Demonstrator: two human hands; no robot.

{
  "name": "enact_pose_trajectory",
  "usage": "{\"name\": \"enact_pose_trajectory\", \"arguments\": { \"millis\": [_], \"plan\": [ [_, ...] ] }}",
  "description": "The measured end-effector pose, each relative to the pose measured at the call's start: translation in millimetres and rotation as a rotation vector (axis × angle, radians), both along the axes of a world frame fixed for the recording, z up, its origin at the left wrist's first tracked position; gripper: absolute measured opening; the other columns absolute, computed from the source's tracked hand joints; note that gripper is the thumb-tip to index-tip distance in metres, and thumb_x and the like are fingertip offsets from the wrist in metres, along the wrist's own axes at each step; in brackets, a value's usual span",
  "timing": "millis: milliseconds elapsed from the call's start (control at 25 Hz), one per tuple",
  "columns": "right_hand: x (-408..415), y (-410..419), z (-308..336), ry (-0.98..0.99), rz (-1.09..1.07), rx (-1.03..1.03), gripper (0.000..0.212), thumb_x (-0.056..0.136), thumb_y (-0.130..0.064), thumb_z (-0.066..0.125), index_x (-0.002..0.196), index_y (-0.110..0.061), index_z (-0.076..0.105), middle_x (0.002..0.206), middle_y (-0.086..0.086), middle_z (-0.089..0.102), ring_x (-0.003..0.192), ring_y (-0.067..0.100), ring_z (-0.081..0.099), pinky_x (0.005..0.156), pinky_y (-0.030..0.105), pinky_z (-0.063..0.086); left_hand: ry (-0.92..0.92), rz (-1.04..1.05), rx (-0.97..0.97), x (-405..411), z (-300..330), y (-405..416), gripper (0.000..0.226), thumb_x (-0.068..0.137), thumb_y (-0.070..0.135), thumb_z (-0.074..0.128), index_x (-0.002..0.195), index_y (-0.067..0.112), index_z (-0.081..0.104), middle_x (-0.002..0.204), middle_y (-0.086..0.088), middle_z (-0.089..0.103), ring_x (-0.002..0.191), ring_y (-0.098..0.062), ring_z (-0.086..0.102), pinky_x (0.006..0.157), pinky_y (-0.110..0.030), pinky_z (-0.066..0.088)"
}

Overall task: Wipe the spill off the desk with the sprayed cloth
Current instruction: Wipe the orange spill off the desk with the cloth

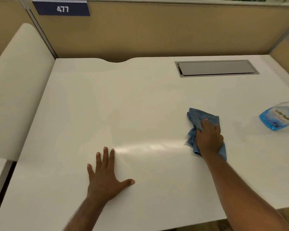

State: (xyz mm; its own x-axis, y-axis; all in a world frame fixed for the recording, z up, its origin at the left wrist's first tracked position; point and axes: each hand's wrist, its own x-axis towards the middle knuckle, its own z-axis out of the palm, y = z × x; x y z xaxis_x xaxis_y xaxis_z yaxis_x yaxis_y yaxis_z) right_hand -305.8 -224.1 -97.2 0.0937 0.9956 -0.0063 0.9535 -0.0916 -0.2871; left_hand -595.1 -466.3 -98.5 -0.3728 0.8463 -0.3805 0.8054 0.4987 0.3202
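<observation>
A crumpled blue cloth (197, 119) lies on the white desk (140, 100), right of centre. My right hand (208, 137) presses flat on top of it, fingers pointing away from me. A faint glossy streak (148, 147) runs across the desk surface from the cloth towards my left hand. My left hand (105, 179) rests palm down on the bare desk near the front, fingers spread, holding nothing.
A spray bottle (277, 118) with blue liquid stands at the right edge of the desk. A grey metal cable hatch (215, 68) is set into the desk at the back right. Tan partition walls (157, 30) close the back; a white side panel (15, 89) stands left.
</observation>
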Motion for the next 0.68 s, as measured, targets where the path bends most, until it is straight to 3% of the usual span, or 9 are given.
{"name": "enact_pose_trajectory", "arguments": {
  "millis": [240, 320, 440, 520, 600, 680],
  "plan": [
    [86, -27, 26, 0.111, -0.314, -0.050, 0.037, 0.099, -0.032, 0.034, 0.127, -0.020, 0.055, 0.129, 0.022, 0.053, 0.113, 0.047, 0.048, 0.101, 0.052, 0.036, 0.027, -0.103, 0.102, 42, 18, 20, 0.125, 0.057, 0.095, 0.033, 0.135, 0.029, -0.039, 0.152, 0.008, -0.037, 0.139, -0.015, -0.035, 0.116, -0.049, -0.016],
    [101, -34, 40, 0.160, -0.339, 0.084, 0.030, 0.099, -0.023, 0.034, 0.114, -0.018, 0.059, 0.117, 0.019, 0.061, 0.103, 0.042, 0.055, 0.094, 0.051, 0.043, 0.020, -0.139, 0.147, 63, 26, 32, 0.122, 0.059, 0.094, 0.033, 0.137, 0.030, -0.037, 0.152, 0.009, -0.037, 0.139, -0.014, -0.036, 0.115, -0.047, -0.019],
    [117, -38, 65, 0.339, -0.289, 0.286, 0.026, 0.098, -0.016, 0.041, 0.117, -0.018, 0.058, 0.110, 0.016, 0.066, 0.097, 0.039, 0.061, 0.086, 0.049, 0.051, 0.000, -0.198, 0.209, 98, 40, 56, 0.118, 0.064, 0.091, 0.035, 0.141, 0.031, -0.032, 0.152, 0.013, -0.034, 0.140, -0.012, -0.034, 0.114, -0.043, -0.021],
    [128, -37, 85, 0.655, -0.230, 0.316, 0.024, 0.098, -0.018, 0.049, 0.121, -0.015, 0.058, 0.114, 0.013, 0.067, 0.103, 0.035, 0.062, 0.089, 0.044, 0.051, -0.075, -0.220, 0.265, 126, 52, 73, 0.111, 0.069, 0.087, 0.037, 0.148, 0.032, -0.019, 0.154, 0.017, -0.027, 0.143, -0.008, -0.027, 0.116, -0.039, -0.017],
    [135, -37, 102, 1.118, -0.235, 0.256, 0.018, 0.097, -0.025, 0.055, 0.112, -0.019, 0.062, 0.111, 0.007, 0.068, 0.105, 0.030, 0.063, 0.094, 0.046, 0.051, -0.246, -0.207, 0.318, 157, 66, 90, 0.098, 0.076, 0.079, 0.042, 0.152, 0.034, 0.000, 0.158, 0.018, -0.011, 0.147, -0.004, -0.012, 0.120, -0.037, -0.008],
    [138, -43, 117, 1.638, -0.213, -0.052, 0.028, 0.091, -0.033, 0.060, 0.116, -0.020, 0.062, 0.118, 0.010, 0.067, 0.112, 0.034, 0.061, 0.099, 0.052, 0.048, -0.495, -0.122, 0.326, 188, 84, 108, 0.083, 0.082, 0.067, 0.051, 0.150, 0.035, 0.018, 0.159, 0.016, 0.014, 0.146, -0.004, 0.014, 0.119, -0.033, 0.014]
  ]
}}
